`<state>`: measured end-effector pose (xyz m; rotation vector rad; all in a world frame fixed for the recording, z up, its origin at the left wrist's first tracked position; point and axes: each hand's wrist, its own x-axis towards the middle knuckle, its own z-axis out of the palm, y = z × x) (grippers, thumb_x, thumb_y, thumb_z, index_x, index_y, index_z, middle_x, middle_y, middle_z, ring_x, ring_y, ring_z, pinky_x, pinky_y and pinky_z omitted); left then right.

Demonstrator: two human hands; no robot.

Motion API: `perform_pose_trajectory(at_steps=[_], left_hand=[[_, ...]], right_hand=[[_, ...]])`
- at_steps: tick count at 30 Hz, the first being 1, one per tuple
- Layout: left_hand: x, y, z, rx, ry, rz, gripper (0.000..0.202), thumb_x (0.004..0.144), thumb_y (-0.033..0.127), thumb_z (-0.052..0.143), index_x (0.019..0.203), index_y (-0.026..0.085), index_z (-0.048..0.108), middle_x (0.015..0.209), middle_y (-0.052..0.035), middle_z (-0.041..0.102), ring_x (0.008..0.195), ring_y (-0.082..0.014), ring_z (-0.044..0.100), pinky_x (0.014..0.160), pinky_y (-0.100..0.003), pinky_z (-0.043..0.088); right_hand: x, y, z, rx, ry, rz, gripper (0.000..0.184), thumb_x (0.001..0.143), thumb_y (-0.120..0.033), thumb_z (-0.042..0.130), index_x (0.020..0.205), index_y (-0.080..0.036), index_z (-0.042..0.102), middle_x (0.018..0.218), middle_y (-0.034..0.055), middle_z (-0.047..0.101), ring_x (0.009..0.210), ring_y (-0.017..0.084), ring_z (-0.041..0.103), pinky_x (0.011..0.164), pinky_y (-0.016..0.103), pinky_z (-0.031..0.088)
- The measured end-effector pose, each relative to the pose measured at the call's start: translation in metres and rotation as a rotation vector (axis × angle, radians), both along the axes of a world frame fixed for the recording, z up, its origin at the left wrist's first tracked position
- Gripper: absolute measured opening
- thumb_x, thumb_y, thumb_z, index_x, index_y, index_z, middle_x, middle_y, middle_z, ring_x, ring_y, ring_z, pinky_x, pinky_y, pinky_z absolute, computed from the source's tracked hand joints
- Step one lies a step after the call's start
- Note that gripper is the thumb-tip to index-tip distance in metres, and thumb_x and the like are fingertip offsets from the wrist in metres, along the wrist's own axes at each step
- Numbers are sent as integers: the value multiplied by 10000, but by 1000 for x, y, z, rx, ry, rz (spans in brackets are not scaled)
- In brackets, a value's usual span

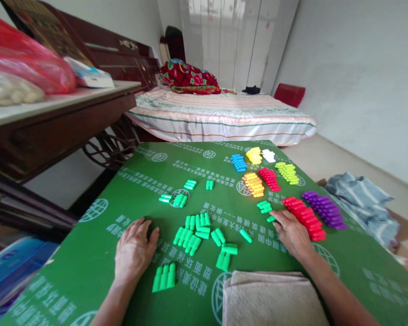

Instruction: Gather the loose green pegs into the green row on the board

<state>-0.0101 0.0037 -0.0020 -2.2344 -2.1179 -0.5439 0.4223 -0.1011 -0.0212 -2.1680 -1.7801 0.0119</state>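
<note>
My right hand (290,232) reaches over the right part of the green table, its fingertips on a small green plastic cylinder (271,218), shaped like a pen cap. Just beyond those fingers lies a short row of the same green cylinders (264,207). My left hand (136,249) rests palm down on the left part, fingers loosely apart and holding nothing. Between my hands are scattered clusters of green cylinders (187,237), with a single one (245,235) apart from them. Close to my left wrist sits another small group (164,277).
Rows sorted by colour lie at the right: red (304,218), purple (323,209), orange (253,184), dark red (269,179), lime (287,173), blue (238,162), yellow (254,155) and white (268,155). A folded beige cloth (274,299) lies at the near edge.
</note>
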Motion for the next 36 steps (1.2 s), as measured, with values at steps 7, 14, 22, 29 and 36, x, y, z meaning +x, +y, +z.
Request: perform_pose_trajectory(at_steps=[7,14,22,29,36], left_hand=[[2,0,2,-18,-1,15,672,872,563,247,1203,96,600,1354,-169,558,1282,-333,484,1100,-494,410],[5,-3,4,-23,-9,19,640,871,537,274,1197,94,602,1353,-171,560,1280,-335,485,1096,-507,414],[5,-4,4,-35,-18,21,643,865,539,283,1196,90,603,1362,-177,551,1282,-337,482,1097,-505,408],[7,-3,4,-28,-26,17,644,867,531,276,1202,87,602,1354,-170,558,1276,-327,486,1100,-487,402],[7,-5,5,-41,-18,18,608,874,494,299,1208,84,600,1360,-167,555,1287,-323,478,1110,-477,391]], right_hand=[[-14,5,3,10,-99,-149,382,912,-371,511,1244,-200,592,1102,108,672,1030,253,612,806,345,520],[-22,14,11,-71,-155,-173,397,935,-329,484,1285,-154,553,1137,127,668,1031,241,617,805,327,508],[-23,14,19,-98,-145,-185,401,932,-308,481,1301,-165,540,1162,121,670,1055,241,620,835,327,510],[-22,12,19,-60,-143,-178,429,928,-321,495,1318,-149,536,1150,132,675,1025,255,633,774,342,528],[-54,-1,49,-154,-58,105,329,917,-261,510,1216,-234,646,1133,75,692,953,210,674,795,303,525]])
